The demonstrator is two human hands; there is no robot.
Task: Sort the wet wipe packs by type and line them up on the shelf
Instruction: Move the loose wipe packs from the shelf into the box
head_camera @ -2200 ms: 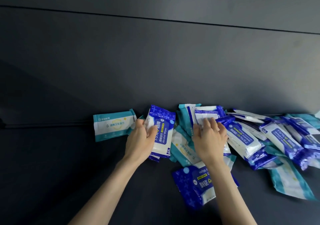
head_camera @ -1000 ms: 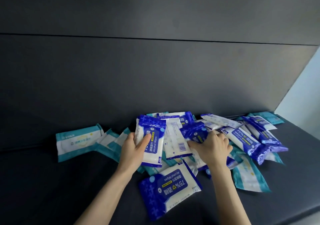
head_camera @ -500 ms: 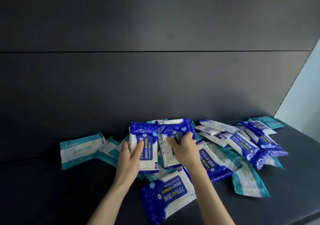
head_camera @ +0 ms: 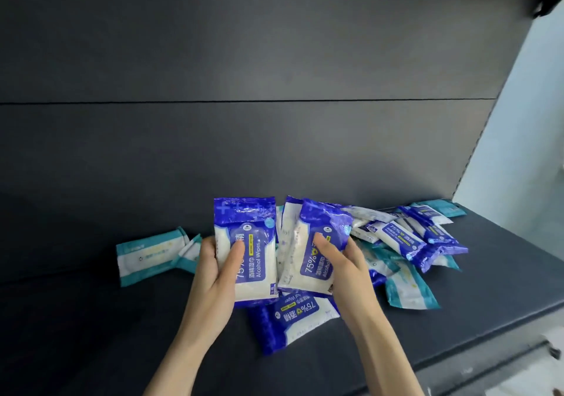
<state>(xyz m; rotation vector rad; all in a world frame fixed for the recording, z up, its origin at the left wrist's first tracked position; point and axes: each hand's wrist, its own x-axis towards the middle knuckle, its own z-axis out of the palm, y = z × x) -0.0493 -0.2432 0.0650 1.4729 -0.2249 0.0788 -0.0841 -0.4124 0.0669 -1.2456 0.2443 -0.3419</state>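
The left hand (head_camera: pixel 213 276) is gripping the left blue pack (head_camera: pixel 248 249) upright, with the thumb pressing across its printed front and the fingers curling behind its left edge. The right hand (head_camera: pixel 346 270) is gripping the right blue pack (head_camera: pixel 320 243), which is tilting slightly rightward, with the thumb lying on the label. The two packs are being held side by side, just apart, above the shelf (head_camera: pixel 91 334).

A flat blue pack (head_camera: pixel 290 319) is lying on the shelf just below both hands, its print upside down to the viewer. A teal pack (head_camera: pixel 149 255) is lying left of the left hand. The pile (head_camera: pixel 409 243) of mixed blue and teal packs is spreading out to the right of the right hand.

A pale-backed pack (head_camera: pixel 287 243) is showing between the held packs; whether the right hand is also holding it cannot be told. The fingers behind both packs are hidden, and the small print is blurring.

The shelf is dark and matte. A dark back panel (head_camera: pixel 244 136) is rising behind it, and a pale wall (head_camera: pixel 525 136) is showing at the right.
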